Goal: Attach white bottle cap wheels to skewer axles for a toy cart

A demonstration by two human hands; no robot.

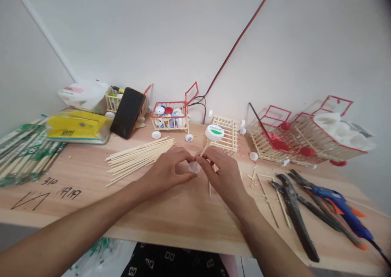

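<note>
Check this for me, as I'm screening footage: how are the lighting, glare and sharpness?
Head view: soft, fairly even light on the wall, no strong glare on the phone; head view: the top right corner darkens; head view: small print on the yellow packet is soft, and the translucent piece at the left hand lacks crisp edges.

The person's left forearm (88,222) and right forearm (269,232) are bare along all that shows, and so are the left hand (167,165) and right hand (225,175). Low in the view is a black garment (180,264) printed with pale motifs (170,256): small outlined boxes with rounded corners, 2 to a motif, spaced apart and variously tilted. Its cut cannot be told.
</note>
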